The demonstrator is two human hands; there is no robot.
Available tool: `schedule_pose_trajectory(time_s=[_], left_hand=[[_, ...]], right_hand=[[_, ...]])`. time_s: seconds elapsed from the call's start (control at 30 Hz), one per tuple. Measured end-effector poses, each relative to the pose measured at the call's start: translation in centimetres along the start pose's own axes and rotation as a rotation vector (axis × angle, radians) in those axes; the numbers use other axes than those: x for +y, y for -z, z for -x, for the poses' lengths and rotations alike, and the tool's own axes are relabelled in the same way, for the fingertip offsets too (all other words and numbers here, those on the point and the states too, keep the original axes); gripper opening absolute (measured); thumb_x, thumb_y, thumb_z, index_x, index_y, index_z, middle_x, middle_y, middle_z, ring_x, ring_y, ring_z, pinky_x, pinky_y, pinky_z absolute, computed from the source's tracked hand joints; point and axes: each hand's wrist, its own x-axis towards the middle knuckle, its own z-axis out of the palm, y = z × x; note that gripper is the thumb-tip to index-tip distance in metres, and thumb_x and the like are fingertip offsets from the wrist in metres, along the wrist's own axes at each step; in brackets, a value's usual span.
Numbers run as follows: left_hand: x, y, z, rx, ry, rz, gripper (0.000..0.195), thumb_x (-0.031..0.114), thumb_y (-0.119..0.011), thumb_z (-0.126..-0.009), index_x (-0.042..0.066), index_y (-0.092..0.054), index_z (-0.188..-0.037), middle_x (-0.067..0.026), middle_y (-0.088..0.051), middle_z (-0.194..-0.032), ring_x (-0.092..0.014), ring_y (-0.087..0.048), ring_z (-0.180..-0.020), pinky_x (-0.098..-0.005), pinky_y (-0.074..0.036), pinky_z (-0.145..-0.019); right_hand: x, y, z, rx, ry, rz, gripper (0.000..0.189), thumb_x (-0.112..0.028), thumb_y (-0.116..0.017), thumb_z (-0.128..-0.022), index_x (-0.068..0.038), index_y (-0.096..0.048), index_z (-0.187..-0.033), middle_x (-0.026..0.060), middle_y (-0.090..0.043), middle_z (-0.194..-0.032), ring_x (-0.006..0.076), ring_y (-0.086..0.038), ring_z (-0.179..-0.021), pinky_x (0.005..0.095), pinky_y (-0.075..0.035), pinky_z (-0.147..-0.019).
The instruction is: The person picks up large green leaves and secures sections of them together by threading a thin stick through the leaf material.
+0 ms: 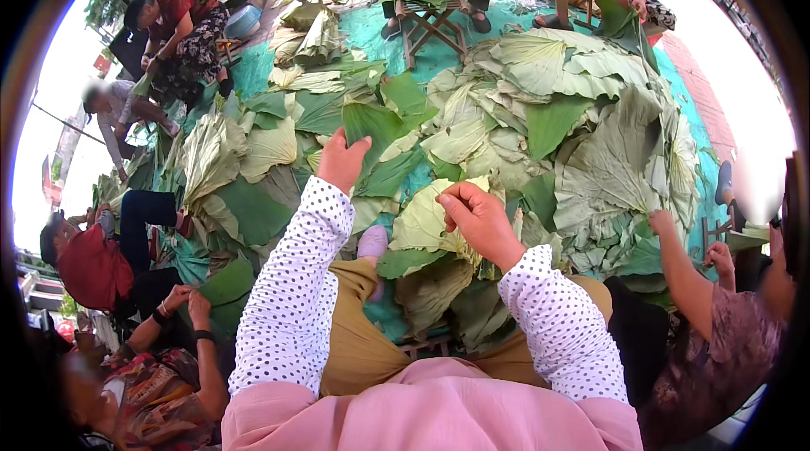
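Observation:
My left hand (343, 160) is raised over the heap and grips the edge of a large green leaf (370, 128), which looks like a lotus leaf, between thumb and fingers. The leaf hangs away from me. My right hand (481, 220) hovers over a pale green leaf (421, 220) with its fingers curled and the thumb against the index finger; whether something thin is pinched there cannot be told. Below it, between my knees, lie more folded leaves (436, 293), some dull and drying.
Leaves (607, 160) are heaped over a teal ground sheet (373, 39). Several people sit around the heap handling leaves. A folding wooden stool (433, 27) with leaves on it stands at the far side. A blue basin (243, 20) is at the upper left.

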Motion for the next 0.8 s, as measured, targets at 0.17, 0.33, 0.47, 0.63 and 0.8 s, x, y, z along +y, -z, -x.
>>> schedule_pose_trajectory(time_s=[0.17, 0.33, 0.47, 0.63, 0.8], left_hand=[[0.8, -4.5, 5.6, -0.068, -0.124, -0.054, 0.027, 0.011, -0.059, -0.092, 0.000, -0.056, -0.116, -0.0064, -0.064, -0.104, -0.011, -0.057, -0.091, -0.0272, -0.046, -0.082], [-0.6, -6.6, 6.6, -0.128, -0.199, -0.248, 0.024, 0.011, -0.057, -0.092, -0.001, -0.056, -0.113, -0.0083, -0.064, -0.097, -0.013, -0.057, -0.087, -0.0278, -0.047, -0.079], [-0.3, -7.6, 6.6, -0.193, -0.192, -0.301, 0.024, 0.010, -0.057, -0.090, 0.000, -0.057, -0.112, -0.0099, -0.064, -0.090, -0.016, -0.059, -0.080, -0.0296, -0.048, -0.076], [0.2, -7.5, 6.8, -0.159, -0.326, -0.342, 0.023, 0.009, -0.057, -0.089, 0.000, -0.057, -0.110, -0.0129, -0.065, -0.088, -0.017, -0.061, -0.077, -0.0312, -0.049, -0.072], [1.0, -7.4, 7.5, -0.197, -0.338, -0.436, 0.020, 0.009, -0.056, -0.090, 0.002, -0.057, -0.109, -0.0138, -0.065, -0.084, -0.020, -0.061, -0.072, -0.0319, -0.048, -0.069]], right_hand=[[-0.1, 0.5, 0.6, -0.003, 0.007, -0.001, 0.018, -0.018, -0.058, -0.095, 0.000, -0.060, -0.091, -0.0002, -0.054, -0.065, 0.0060, -0.051, -0.057, 0.0232, -0.044, -0.053], [-0.3, 0.2, 0.3, 0.044, -0.071, -0.060, 0.020, -0.019, -0.059, -0.094, 0.000, -0.059, -0.089, -0.0003, -0.053, -0.062, 0.0061, -0.049, -0.053, 0.0241, -0.043, -0.049], [0.0, 0.3, -0.8, 0.090, -0.028, -0.037, 0.020, -0.019, -0.059, -0.094, 0.000, -0.058, -0.086, -0.0008, -0.052, -0.060, 0.0057, -0.048, -0.051, 0.0241, -0.042, -0.047], [-0.3, -0.1, -1.4, 0.088, -0.014, -0.074, 0.018, -0.017, -0.057, -0.095, -0.001, -0.059, -0.090, -0.0010, -0.052, -0.062, 0.0052, -0.049, -0.052, 0.0232, -0.042, -0.048], [-0.3, -0.3, -1.5, 0.124, -0.019, -0.074, 0.018, -0.018, -0.058, -0.094, -0.001, -0.058, -0.088, -0.0010, -0.052, -0.059, 0.0052, -0.049, -0.050, 0.0235, -0.041, -0.046]])
